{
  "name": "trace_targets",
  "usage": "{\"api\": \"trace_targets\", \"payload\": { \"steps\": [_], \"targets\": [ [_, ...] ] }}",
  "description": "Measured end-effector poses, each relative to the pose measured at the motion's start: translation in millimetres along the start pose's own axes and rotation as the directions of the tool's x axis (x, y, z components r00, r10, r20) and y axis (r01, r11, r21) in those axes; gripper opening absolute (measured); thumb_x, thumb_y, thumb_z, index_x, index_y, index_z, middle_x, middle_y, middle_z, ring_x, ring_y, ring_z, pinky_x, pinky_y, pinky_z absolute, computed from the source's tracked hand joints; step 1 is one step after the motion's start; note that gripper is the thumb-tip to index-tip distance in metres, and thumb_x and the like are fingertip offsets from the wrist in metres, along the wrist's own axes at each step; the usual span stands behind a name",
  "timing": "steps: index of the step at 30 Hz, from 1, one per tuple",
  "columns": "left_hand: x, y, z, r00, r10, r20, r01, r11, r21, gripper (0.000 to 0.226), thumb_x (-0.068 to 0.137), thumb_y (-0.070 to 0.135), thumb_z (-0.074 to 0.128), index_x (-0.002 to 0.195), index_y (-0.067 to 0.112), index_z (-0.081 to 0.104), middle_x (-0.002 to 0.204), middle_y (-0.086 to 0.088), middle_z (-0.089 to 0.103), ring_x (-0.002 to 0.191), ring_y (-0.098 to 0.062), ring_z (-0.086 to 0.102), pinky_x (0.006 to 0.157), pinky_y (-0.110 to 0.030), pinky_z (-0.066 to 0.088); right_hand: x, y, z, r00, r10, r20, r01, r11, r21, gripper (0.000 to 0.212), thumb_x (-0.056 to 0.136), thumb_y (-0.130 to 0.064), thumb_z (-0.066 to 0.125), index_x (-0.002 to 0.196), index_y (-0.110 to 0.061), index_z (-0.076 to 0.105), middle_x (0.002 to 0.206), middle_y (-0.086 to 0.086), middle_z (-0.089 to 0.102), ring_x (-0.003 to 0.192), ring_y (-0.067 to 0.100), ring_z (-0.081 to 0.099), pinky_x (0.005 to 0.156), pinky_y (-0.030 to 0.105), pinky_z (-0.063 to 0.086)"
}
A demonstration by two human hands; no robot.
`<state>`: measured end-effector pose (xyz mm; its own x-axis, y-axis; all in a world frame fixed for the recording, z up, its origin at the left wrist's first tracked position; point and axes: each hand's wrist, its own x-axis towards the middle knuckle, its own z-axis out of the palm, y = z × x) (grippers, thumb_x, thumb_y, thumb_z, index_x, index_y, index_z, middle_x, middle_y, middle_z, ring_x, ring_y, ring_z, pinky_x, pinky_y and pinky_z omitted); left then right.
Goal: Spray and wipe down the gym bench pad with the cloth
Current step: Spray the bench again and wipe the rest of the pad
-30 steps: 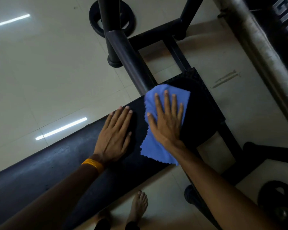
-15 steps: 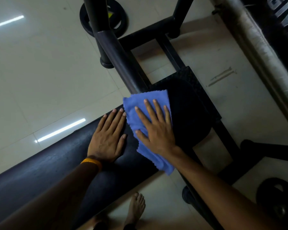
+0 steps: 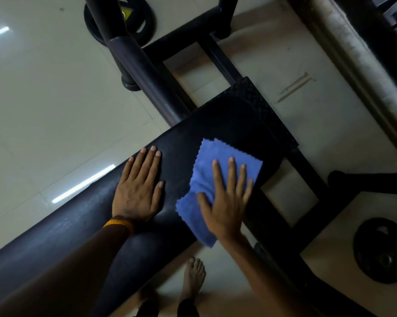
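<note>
The black gym bench pad (image 3: pixel 55 236) runs diagonally from lower left to its end at centre right. A blue cloth (image 3: pixel 218 154) with zigzag edges lies on the pad near that end, one corner hanging over the near edge. My right hand (image 3: pixel 225 202) presses down on the cloth, fingers spread and thumb on a fold. My left hand (image 3: pixel 138 186), with a yellow band at the wrist, rests flat on the bare pad a short gap to the left of the cloth. No spray bottle is in view.
A black upright frame tube (image 3: pixel 142 65) rises just beyond the pad. Weight plates lie on the tiled floor at top (image 3: pixel 145 21) and lower right (image 3: pixel 380 250). A pale bar (image 3: pixel 353 53) crosses the upper right. My bare foot (image 3: pixel 194 277) stands below the bench.
My right hand has slid the cloth away from my left hand, toward the pad's near edge and end. My left hand has stayed flat in place.
</note>
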<state>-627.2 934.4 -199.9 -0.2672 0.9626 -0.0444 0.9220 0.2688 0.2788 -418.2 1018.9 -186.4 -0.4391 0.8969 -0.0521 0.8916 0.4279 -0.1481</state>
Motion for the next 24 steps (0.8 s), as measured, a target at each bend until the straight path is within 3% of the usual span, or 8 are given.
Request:
{"api": "trace_targets", "payload": {
  "steps": [2, 4, 7, 10, 15, 18, 21, 24],
  "targets": [
    [0, 0, 1, 1.0, -0.001, -0.006, 0.001, 1.0, 0.009, 0.068, 0.102, 0.037, 0.028, 0.16, 0.004, 0.022, 0.169, -0.013, 0.019, 0.158, -0.029, 0.013, 0.127, -0.051, 0.016, 44, 34, -1, 0.996, 0.076, -0.055, -0.077, 0.997, -0.023, 0.077, 0.094, -0.073, 0.033, 0.159, -0.032, 0.026, 0.169, 0.008, 0.017, 0.156, 0.034, 0.011, 0.123, 0.058, 0.012],
    [0, 0, 3, 1.0, 0.004, -0.001, -0.004, 1.0, 0.016, 0.068, 0.101, 0.037, 0.029, 0.16, 0.003, 0.022, 0.169, -0.013, 0.018, 0.158, -0.029, 0.012, 0.127, -0.051, 0.015, 87, 63, -4, 0.954, 0.286, -0.094, -0.283, 0.958, 0.043, 0.081, 0.093, -0.079, 0.023, 0.159, -0.032, 0.028, 0.168, 0.008, 0.022, 0.155, 0.035, 0.016, 0.121, 0.061, 0.019],
    [1, 0, 2, 1.0, -0.002, 0.001, 0.002, 1.0, 0.015, 0.069, 0.101, 0.037, 0.029, 0.16, 0.004, 0.022, 0.169, -0.013, 0.018, 0.158, -0.029, 0.012, 0.127, -0.052, 0.015, 94, 55, 0, 0.877, 0.462, -0.136, -0.443, 0.884, 0.148, 0.078, 0.095, -0.074, 0.03, 0.158, -0.027, 0.032, 0.166, 0.012, 0.025, 0.153, 0.037, 0.02, 0.116, 0.064, 0.027],
    [0, 1, 2, 1.0, -0.003, -0.001, 0.003, 1.0, 0.006, 0.068, 0.1, 0.035, 0.03, 0.16, 0.003, 0.023, 0.169, -0.013, 0.019, 0.158, -0.03, 0.014, 0.126, -0.052, 0.016, 31, 3, 8, 0.894, 0.4, -0.202, -0.394, 0.916, 0.069, 0.07, 0.101, -0.064, 0.038, 0.158, -0.024, 0.032, 0.167, 0.014, 0.022, 0.155, 0.039, 0.014, 0.119, 0.064, 0.019],
    [-1, -3, 5, 1.0, 0.005, 0.009, -0.005, 1.0, 0.021, 0.068, 0.101, 0.035, 0.027, 0.16, 0.003, 0.021, 0.17, -0.013, 0.016, 0.158, -0.03, 0.012, 0.127, -0.05, 0.013, -53, -61, 17, 0.965, 0.262, -0.022, -0.259, 0.961, 0.102, 0.076, 0.096, -0.068, 0.035, 0.16, -0.028, 0.024, 0.17, 0.011, 0.01, 0.156, 0.038, 0.002, 0.122, 0.065, 0.011],
    [-1, -1, 4, 1.0, 0.003, -0.002, -0.002, 1.0, 0.006, 0.068, 0.1, 0.035, 0.029, 0.16, 0.003, 0.022, 0.169, -0.014, 0.018, 0.157, -0.03, 0.015, 0.127, -0.051, 0.015, -4, -13, 13, 0.964, 0.252, -0.081, -0.25, 0.968, 0.034, 0.078, 0.095, -0.073, 0.029, 0.159, -0.03, 0.027, 0.169, 0.01, 0.017, 0.156, 0.037, 0.008, 0.123, 0.062, 0.011],
    [0, 1, 4, 1.0, -0.006, 0.003, 0.006, 1.0, 0.011, 0.069, 0.1, 0.035, 0.029, 0.161, 0.004, 0.021, 0.17, -0.012, 0.017, 0.158, -0.028, 0.012, 0.128, -0.05, 0.013, 79, 45, 6, 0.885, 0.409, -0.222, -0.413, 0.91, 0.033, 0.074, 0.098, -0.071, 0.029, 0.156, -0.025, 0.038, 0.164, 0.013, 0.03, 0.152, 0.041, 0.023, 0.116, 0.064, 0.025],
    [0, 0, 3, 1.0, -0.012, 0.016, 0.012, 1.0, 0.011, 0.068, 0.101, 0.035, 0.03, 0.161, 0.005, 0.019, 0.17, -0.012, 0.015, 0.159, -0.027, 0.009, 0.128, -0.05, 0.013, 94, 26, 5, 0.86, 0.476, -0.182, -0.477, 0.878, 0.044, 0.072, 0.098, -0.067, 0.029, 0.158, -0.026, 0.033, 0.166, 0.013, 0.024, 0.154, 0.039, 0.018, 0.117, 0.065, 0.02]
  ]
}}
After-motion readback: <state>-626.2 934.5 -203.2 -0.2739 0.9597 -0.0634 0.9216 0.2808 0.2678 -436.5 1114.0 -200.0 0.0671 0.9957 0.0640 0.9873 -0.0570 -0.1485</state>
